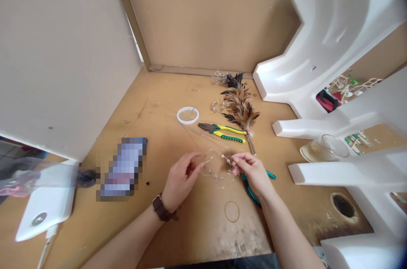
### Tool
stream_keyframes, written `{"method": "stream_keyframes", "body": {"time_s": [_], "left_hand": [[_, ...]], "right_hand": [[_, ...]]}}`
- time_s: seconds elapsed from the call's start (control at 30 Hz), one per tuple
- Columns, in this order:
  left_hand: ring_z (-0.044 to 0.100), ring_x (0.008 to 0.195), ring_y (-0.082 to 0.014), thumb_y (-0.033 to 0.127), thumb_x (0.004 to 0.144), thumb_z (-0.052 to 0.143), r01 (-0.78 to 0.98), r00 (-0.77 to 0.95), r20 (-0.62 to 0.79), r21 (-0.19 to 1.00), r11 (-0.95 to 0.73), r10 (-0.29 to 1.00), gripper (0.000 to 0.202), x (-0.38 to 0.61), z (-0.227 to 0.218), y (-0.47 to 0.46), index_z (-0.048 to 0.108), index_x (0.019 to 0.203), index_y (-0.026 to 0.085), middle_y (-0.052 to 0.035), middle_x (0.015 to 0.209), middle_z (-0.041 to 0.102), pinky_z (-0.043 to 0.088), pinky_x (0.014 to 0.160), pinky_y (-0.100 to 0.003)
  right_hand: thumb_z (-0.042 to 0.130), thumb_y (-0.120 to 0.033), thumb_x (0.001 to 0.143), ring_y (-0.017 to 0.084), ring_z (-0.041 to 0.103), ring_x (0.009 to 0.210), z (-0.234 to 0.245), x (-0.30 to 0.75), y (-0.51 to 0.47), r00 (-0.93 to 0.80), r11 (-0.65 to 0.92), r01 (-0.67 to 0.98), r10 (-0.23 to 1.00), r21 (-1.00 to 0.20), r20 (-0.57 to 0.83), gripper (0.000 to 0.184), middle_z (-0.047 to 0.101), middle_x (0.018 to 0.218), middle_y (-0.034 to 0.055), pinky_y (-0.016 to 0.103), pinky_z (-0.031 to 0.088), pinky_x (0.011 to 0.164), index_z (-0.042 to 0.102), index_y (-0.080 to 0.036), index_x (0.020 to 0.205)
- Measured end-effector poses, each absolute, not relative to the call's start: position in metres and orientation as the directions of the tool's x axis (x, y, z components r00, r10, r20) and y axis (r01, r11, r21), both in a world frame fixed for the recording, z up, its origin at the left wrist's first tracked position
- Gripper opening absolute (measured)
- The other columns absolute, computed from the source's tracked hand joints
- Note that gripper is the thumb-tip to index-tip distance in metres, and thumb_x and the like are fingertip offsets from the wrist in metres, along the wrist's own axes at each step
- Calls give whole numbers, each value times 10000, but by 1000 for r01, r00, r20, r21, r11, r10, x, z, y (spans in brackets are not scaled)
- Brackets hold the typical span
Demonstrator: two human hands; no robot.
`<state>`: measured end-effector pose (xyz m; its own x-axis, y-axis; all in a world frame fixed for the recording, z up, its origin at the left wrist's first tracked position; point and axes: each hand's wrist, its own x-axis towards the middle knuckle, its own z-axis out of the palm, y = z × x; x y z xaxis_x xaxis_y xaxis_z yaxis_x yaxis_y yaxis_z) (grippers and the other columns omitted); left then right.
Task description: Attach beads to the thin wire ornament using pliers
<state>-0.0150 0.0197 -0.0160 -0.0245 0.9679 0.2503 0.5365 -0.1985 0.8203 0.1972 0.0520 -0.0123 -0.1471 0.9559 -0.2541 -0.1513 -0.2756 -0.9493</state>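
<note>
A loop of thin wire strung with small beads [219, 176] hangs between my two hands just above the tabletop. My left hand [183, 178], with a dark watch on its wrist, pinches the left end of the beaded wire. On the other side my right hand [249, 171] pinches the right end between thumb and fingertips. Teal-handled pliers [252, 195] lie under my right hand, partly hidden by it. Beyond my hands lie yellow-and-green pliers [224, 132] and a white ring-shaped spool [187, 115] with thin strands trailing from it.
A brown feather duster [240, 106] lies behind the pliers, beside wire tangles [218, 106]. A rubber band [232, 211] sits near the front edge. At left are a blurred-out phone [124, 167] and a white plugged-in device [47, 205]; at right, a glass [324, 148] between white molded pieces [330, 173].
</note>
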Motion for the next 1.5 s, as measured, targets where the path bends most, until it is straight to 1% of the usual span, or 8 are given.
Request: {"method": "stream_keyframes", "body": {"time_s": [0.1, 0.27, 0.57, 0.7, 0.87, 0.97, 1.17, 1.5], "left_hand": [[514, 688, -130, 306, 844, 491, 465, -26, 237, 863, -198, 971, 195, -15, -17, 20, 572, 986, 199, -13, 779, 545, 429, 643, -245], [578, 817, -160, 313, 837, 505, 308, -20, 105, 947, -94, 994, 201, -14, -23, 21, 578, 978, 189, -46, 914, 628, 454, 730, -274], [552, 691, -120, 330, 805, 553, 303, -25, 30, 953, -21, 999, 164, -13, -28, 22, 585, 838, 173, -7, 765, 610, 445, 648, -230], [537, 637, -109, 326, 799, 555, 360, -38, 25, 933, -10, 999, 168, -12, -25, 21, 593, 767, 165, 6, 692, 598, 430, 606, -214], [518, 586, -100, 330, 782, 568, 331, -80, -12, 943, 37, 997, 173, -11, -24, 20, 570, 744, 162, 18, 646, 582, 417, 550, -197], [515, 589, -100, 328, 781, 569, 320, -59, -19, 947, 37, 998, 170, -10, -25, 19, 571, 747, 161, 16, 650, 582, 417, 552, -195], [527, 610, -107, 318, 783, 568, 312, -16, 1, 950, 4, 1000, 164, -8, -26, 18, 606, 761, 160, -2, 676, 605, 428, 576, -204], [565, 595, -107, 316, 756, 597, 93, 44, -166, 983, 161, 985, 273, -13, -22, 25, 655, 962, 147, -34, 766, 670, 475, 626, -237]], "right_hand": [[699, -363, 673, 91, 562, 500, -10, 197, 51, -217, -298, -147, 940, -943, -263, 220, 615, 662, -10, 228, 460, 520, 642, -167, 755], [689, -349, 691, 88, 552, 495, -7, 195, 49, -266, -295, -134, 930, -946, -252, 200, 608, 647, -15, 225, 457, 509, 638, -164, 743], [685, -367, 687, 92, 539, 465, -5, 194, 48, -212, -275, -78, 944, -958, -253, 218, 615, 515, -13, 222, 447, 512, 627, -162, 735], [694, -389, 661, 104, 546, 473, -9, 194, 48, -205, -260, 9, 945, -965, -257, 241, 621, 520, -5, 232, 444, 512, 641, -161, 716], [683, -379, 666, 81, 477, 464, -13, 193, 49, -164, -190, 159, 963, -969, -216, 221, 613, 546, -7, 204, 361, 453, 665, -163, 708], [664, -375, 687, 99, 503, 504, -13, 193, 49, -172, -137, 203, 970, -970, -173, 207, 619, 576, 0, 222, 389, 490, 672, -170, 718], [656, -337, 715, 161, 577, 725, -11, 192, 48, -227, 107, 198, 972, -974, 61, 143, 637, 769, 45, 279, 454, 646, 692, -200, 716], [607, -332, 769, 152, 580, 683, -11, 192, 48, -259, 78, 214, 966, -974, 20, 181, 626, 736, 53, 265, 468, 620, 698, -186, 711]]}}
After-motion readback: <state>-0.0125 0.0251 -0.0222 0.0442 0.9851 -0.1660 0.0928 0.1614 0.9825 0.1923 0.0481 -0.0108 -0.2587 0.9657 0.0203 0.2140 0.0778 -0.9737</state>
